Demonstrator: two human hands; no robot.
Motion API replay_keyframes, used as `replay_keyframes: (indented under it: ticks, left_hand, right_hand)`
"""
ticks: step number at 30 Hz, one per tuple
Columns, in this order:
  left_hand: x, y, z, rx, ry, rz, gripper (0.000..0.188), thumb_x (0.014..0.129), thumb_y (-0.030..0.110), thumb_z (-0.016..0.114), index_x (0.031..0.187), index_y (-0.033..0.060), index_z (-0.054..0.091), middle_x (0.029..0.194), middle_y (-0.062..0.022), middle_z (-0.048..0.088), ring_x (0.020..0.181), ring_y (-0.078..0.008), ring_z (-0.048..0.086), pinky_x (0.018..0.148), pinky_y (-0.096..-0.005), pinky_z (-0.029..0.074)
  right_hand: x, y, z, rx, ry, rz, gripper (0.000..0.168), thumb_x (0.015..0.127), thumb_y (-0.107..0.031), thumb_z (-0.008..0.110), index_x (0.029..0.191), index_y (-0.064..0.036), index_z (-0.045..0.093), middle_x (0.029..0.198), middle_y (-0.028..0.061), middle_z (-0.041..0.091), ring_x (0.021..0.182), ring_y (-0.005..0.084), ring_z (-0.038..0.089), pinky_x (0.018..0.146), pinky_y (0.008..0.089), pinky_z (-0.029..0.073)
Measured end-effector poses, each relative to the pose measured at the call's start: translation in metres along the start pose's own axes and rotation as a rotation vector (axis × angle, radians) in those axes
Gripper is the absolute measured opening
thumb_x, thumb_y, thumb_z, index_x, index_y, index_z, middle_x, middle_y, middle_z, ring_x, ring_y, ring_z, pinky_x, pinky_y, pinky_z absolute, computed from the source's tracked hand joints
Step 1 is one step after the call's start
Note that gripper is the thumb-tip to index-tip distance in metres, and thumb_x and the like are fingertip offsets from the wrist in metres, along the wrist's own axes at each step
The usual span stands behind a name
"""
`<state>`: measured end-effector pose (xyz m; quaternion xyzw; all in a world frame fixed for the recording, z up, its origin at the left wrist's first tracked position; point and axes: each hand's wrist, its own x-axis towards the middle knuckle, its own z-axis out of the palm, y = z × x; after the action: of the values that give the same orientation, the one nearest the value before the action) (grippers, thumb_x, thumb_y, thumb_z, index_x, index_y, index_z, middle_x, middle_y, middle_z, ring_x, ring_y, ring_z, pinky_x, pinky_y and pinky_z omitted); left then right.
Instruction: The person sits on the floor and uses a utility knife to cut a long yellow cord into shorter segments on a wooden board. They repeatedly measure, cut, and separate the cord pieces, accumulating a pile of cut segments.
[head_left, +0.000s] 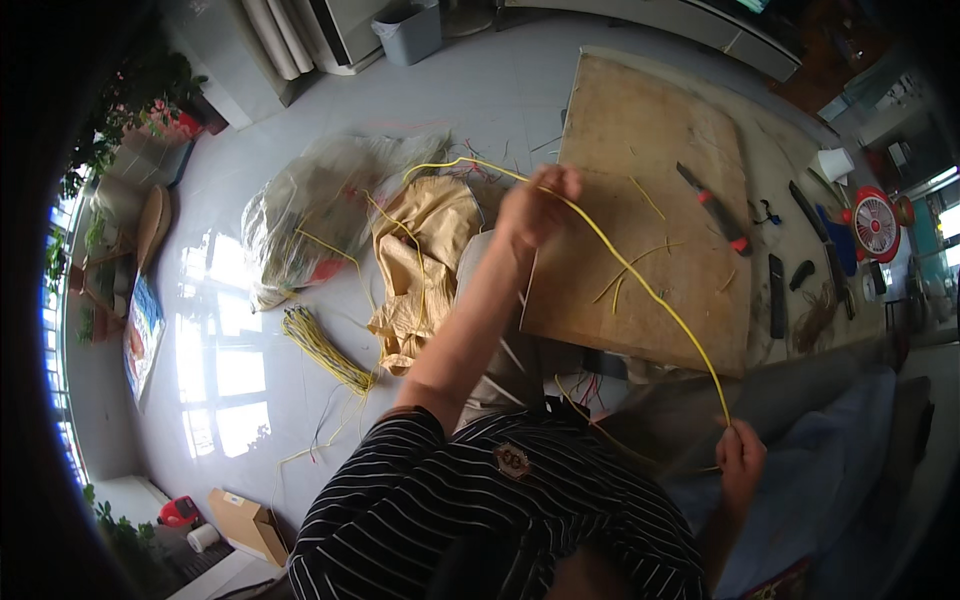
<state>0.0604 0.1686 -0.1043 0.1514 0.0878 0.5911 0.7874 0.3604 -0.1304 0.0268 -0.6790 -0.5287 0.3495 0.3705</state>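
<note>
A long yellow wire (637, 276) runs in a curve between my two hands, above a wooden board (577, 247). My left hand (538, 201), somewhat blurred, grips it near the board's left edge. From there the wire passes left over a tan cloth or paper bag (420, 247). Lower right, beyond the board's near corner, my right hand (740, 454) pinches the same wire between thumb and fingers. A utility knife (712, 208) with a red and grey handle lies on the board, blade bare. Several short yellow wire offcuts (646, 196) are scattered around it.
A clear plastic sack (322, 202) and a yellow-grey wire bundle (328, 350) lie on the floor to the left. Dark tools (776, 296) and a red fan (876, 225) sit on the table (802, 172) at right. A grey bin (409, 34) stands far ahead.
</note>
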Motion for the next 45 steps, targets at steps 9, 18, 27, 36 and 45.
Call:
replay_keyframes:
  ticks: [9,18,27,36,45]
  left_hand:
    - [0.006,0.104,-0.098,0.09,0.279,0.118,0.03,0.089,0.029,0.054,0.102,0.0017,0.053,0.102,-0.01,0.059,0.088,-0.0216,0.057,0.082,-0.0323,0.048]
    - [-0.068,0.108,-0.104,0.053,0.088,-0.291,0.032,0.085,0.029,0.06,0.102,0.0024,0.055,0.096,-0.0078,0.061,0.073,-0.0123,0.055,0.063,-0.022,0.046]
    - [-0.088,0.106,-0.122,-0.102,0.303,0.064,0.011,0.086,0.012,0.057,0.087,0.0017,0.059,0.08,-0.0074,0.062,0.07,-0.0142,0.058,0.064,-0.0222,0.05]
    - [-0.049,0.128,-0.106,0.241,0.373,0.127,0.018,0.087,0.009,0.054,0.102,-0.0013,0.056,0.099,-0.008,0.06,0.088,-0.016,0.059,0.075,-0.0245,0.052]
    - [-0.009,0.137,-0.043,0.882,0.24,0.218,0.022,0.085,0.003,0.055,0.106,-0.0053,0.057,0.103,-0.0093,0.057,0.091,-0.0122,0.055,0.079,-0.022,0.048]
  right_hand:
    - [0.002,-0.011,-0.003,0.018,-0.029,0.086,0.017,0.087,-0.008,0.052,0.096,0.001,0.063,0.055,-0.0037,0.042,0.05,0.0027,0.037,0.045,0.0197,0.027]
    - [0.016,0.014,-0.013,0.108,0.012,0.116,0.016,0.086,-0.01,0.055,0.095,0.002,0.062,0.057,-0.0048,0.043,0.052,0.0025,0.037,0.047,0.0195,0.029]
    - [0.024,0.02,-0.022,0.029,-0.028,0.04,0.015,0.084,-0.009,0.058,0.096,-0.001,0.063,0.057,-0.0036,0.044,0.052,0.0023,0.037,0.047,0.0197,0.03]
    - [0.023,0.023,-0.019,-0.117,-0.03,-0.095,0.016,0.082,-0.01,0.06,0.095,-0.001,0.063,0.056,0.0031,0.046,0.049,0.0044,0.038,0.045,0.0222,0.032]
    - [0.013,0.024,-0.018,-0.159,-0.056,-0.091,0.016,0.081,-0.011,0.061,0.093,-0.001,0.064,0.066,0.01,0.06,0.048,0.0086,0.046,0.048,0.0223,0.037]
